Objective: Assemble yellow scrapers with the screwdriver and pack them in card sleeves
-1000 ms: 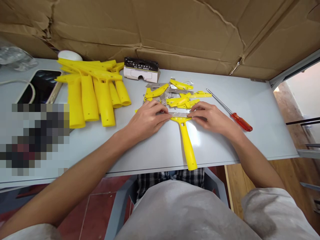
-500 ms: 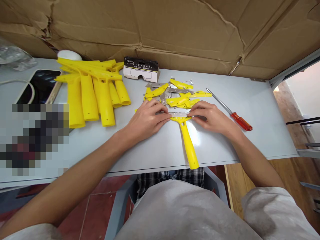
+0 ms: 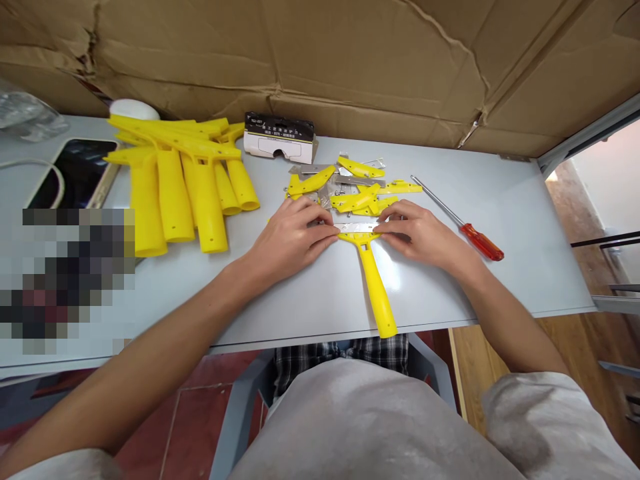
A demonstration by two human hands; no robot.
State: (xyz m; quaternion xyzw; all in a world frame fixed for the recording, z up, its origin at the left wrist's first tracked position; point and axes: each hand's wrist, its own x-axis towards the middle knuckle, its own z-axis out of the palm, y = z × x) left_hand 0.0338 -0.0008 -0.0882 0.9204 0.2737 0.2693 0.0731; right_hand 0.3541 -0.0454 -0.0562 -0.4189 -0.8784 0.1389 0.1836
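Note:
A yellow scraper handle (image 3: 374,287) lies on the table with its wide head away from me and its grip end at the front edge. Along the head sits a thin silver blade (image 3: 356,227). My left hand (image 3: 300,233) pinches the blade's left end, thumb and fingers closed. At the other end, my right hand (image 3: 417,233) pinches the blade the same way. Both blade ends are hidden by fingertips. Just beyond my hands is a loose pile of yellow plastic clamp pieces (image 3: 357,200) and metal blades (image 3: 360,181).
Several yellow handles (image 3: 210,207) are heaped at left, beside a phone (image 3: 75,170) with a cable. A black and white box (image 3: 279,138) stands against the cardboard (image 3: 310,53). A red screwdriver (image 3: 481,242) lies at right. The table's front edge (image 3: 300,338) runs close to me.
The blade now catches the light differently, and its holes show more plainly. Both hands keep their pinch at its ends. The whole view has shifted slightly.

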